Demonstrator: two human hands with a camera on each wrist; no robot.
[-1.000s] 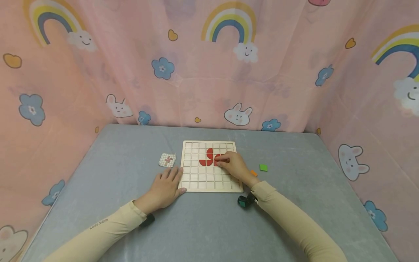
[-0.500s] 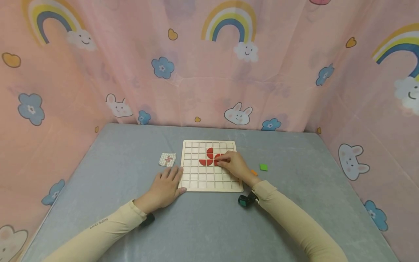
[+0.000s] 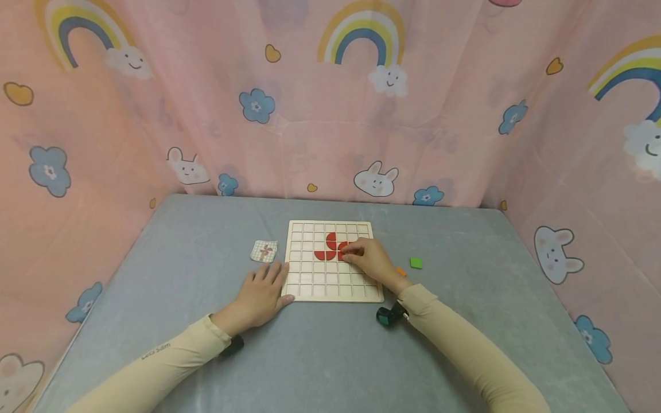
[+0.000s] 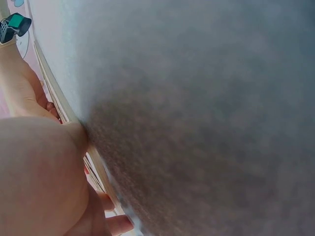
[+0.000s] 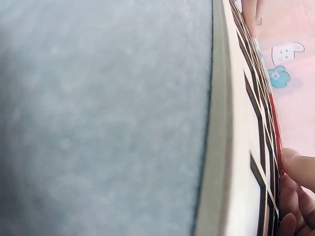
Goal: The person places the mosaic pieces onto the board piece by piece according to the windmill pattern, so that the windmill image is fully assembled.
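A light wooden grid board (image 3: pixel 312 279) lies on the table in the head view. Several red quarter-circle tiles (image 3: pixel 331 245) sit in squares around its centre. My right hand (image 3: pixel 373 263) reaches over the board from the right, thumb and forefinger pinching a red quarter-circle tile (image 3: pixel 342 247) down at its square; the hand partly covers it. In the right wrist view, the fingertips (image 5: pixel 290 160) meet the red at board level, the other fingers curled. My left hand (image 3: pixel 260 296) rests at the board's left edge, fingers extended, thumb on the near corner.
Left of the board lies a small pattern card (image 3: pixel 264 251) with a red pinwheel printed on a grid. A green square tile (image 3: pixel 416 263) lies on the right, and an orange piece (image 3: pixel 401 272) shows beside the right wrist. Behind the grey table (image 3: pixel 330 355) hangs a pink curtain (image 3: pixel 310 143).
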